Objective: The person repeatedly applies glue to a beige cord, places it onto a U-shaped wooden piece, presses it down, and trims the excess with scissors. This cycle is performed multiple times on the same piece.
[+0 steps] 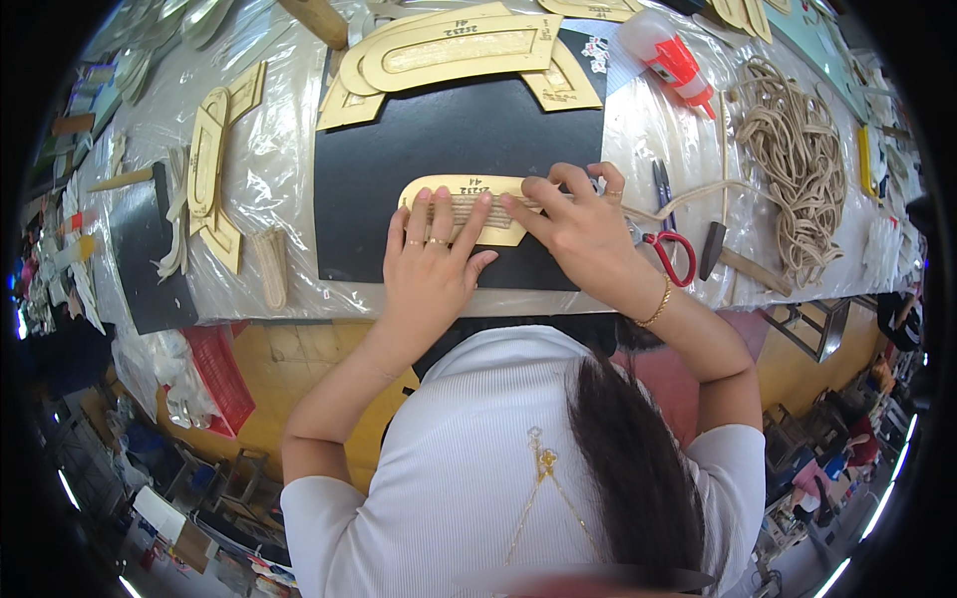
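A pale yellow template piece (419, 187) lies on the black mat, with rows of beige cord (477, 211) laid side by side along its middle. My left hand (431, 254) rests flat over the piece's left part, fingers stretched out and fingertips pressing on the cord rows. At the piece's right end, my right hand (583, 224) has its fingers bent, one fingertip against the cord rows. A free length of cord (688, 197) runs from beside my right hand toward a tangled cord heap (793, 159). My right hand hides the piece's right end.
More yellow template pieces (469, 50) lie stacked on the far part of the black mat (349, 229), others (207, 159) at left. A white-and-red glue bottle (678, 70), red-handled scissors (678, 259) and a hammer (743, 264) lie at right. A folded cord bundle (269, 267) is at left.
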Tool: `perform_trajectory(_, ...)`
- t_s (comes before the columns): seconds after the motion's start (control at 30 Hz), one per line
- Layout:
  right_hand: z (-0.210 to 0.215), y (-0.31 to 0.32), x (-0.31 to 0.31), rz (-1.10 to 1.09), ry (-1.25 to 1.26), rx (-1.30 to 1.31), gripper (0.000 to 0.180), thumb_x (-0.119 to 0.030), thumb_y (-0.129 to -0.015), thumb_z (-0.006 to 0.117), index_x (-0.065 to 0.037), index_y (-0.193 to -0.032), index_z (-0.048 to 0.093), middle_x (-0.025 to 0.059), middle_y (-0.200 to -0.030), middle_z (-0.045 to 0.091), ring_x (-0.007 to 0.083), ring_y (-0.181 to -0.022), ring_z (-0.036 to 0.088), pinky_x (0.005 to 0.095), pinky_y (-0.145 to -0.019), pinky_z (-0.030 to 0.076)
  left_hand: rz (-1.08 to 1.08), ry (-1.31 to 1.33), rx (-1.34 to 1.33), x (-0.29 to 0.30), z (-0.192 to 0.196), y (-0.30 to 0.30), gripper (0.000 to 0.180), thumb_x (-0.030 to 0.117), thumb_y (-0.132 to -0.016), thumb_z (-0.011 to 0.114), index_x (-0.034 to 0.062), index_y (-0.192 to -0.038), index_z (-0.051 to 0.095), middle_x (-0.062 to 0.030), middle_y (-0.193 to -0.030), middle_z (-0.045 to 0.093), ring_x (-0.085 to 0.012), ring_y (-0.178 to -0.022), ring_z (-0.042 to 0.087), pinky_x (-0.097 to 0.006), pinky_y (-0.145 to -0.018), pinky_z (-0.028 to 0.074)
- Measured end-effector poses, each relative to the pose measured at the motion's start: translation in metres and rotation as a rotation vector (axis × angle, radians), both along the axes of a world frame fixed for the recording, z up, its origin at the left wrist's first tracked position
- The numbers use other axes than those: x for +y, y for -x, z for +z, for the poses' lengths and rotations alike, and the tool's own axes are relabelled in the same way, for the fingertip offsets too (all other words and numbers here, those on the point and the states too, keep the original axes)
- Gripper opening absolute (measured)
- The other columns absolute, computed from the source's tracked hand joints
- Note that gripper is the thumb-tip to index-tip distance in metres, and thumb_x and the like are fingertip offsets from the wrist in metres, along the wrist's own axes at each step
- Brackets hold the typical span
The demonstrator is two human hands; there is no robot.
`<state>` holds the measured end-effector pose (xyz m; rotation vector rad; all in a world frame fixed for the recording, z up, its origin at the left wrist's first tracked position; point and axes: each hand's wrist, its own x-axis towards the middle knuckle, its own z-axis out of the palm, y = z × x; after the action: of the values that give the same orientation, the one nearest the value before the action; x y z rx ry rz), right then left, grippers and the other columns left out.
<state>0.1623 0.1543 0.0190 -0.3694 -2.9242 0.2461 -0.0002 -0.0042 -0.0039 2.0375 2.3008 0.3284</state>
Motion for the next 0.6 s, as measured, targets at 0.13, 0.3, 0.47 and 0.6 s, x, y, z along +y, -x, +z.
perform_trajectory(0.13,0.002,-0.001,-0.009,-0.053,-0.112,-0.023,0.035,-0.016,-0.086,0.063,-0.015,-0.121,0.070,-0.0004,-0.123,0.058,0.0223,-0.118,0.049,0.0548,-0.105,0.026,0.058,-0.005,-0.011,0.003,-0.011,-0.027,0.070,0.035,-0.090,0.070,0.0052,-0.149,0.047,-0.0205,-0.153,0.043,-0.0362,-0.145,0.037,-0.054,-0.119,0.027)
perform_trajectory(0.3,0.005,-0.022,0.000,-0.182,0.132,0.113,0.054,0.001,-0.079,0.064,-0.019,-0.128,0.068,0.0033,-0.132,0.057,0.0255,-0.119,0.050,0.0473,-0.106,0.032,-0.060,-0.046,-0.276,-0.002,-0.020,-0.028,0.073,0.032,-0.093,0.065,-0.0024,-0.152,0.039,-0.0229,-0.160,0.034,-0.0379,-0.152,0.026,-0.056,-0.122,0.019)
perform_trajectory(0.47,0.026,-0.108,0.028,-0.569,0.185,0.132,0.059,0.010,-0.077,0.060,-0.014,-0.131,0.067,0.0121,-0.123,0.062,0.0335,-0.113,0.056,0.0437,-0.098,0.046,-0.089,0.021,-0.201,-0.005,-0.020,-0.026,0.069,0.033,-0.097,0.061,-0.0008,-0.153,0.039,-0.0220,-0.162,0.032,-0.0362,-0.152,0.026,-0.053,-0.123,0.018)
perform_trajectory(0.6,0.038,-0.196,0.040,-0.790,0.108,-0.283,0.050,0.009,-0.078,0.059,-0.005,-0.126,0.060,0.0162,-0.119,0.059,0.0369,-0.110,0.056,0.0451,-0.094,0.046,-0.029,0.037,-0.161,-0.001,-0.017,-0.033,0.067,0.034,-0.098,0.058,0.0008,-0.153,0.040,-0.0207,-0.162,0.031,-0.0346,-0.152,0.027,-0.051,-0.123,0.016)
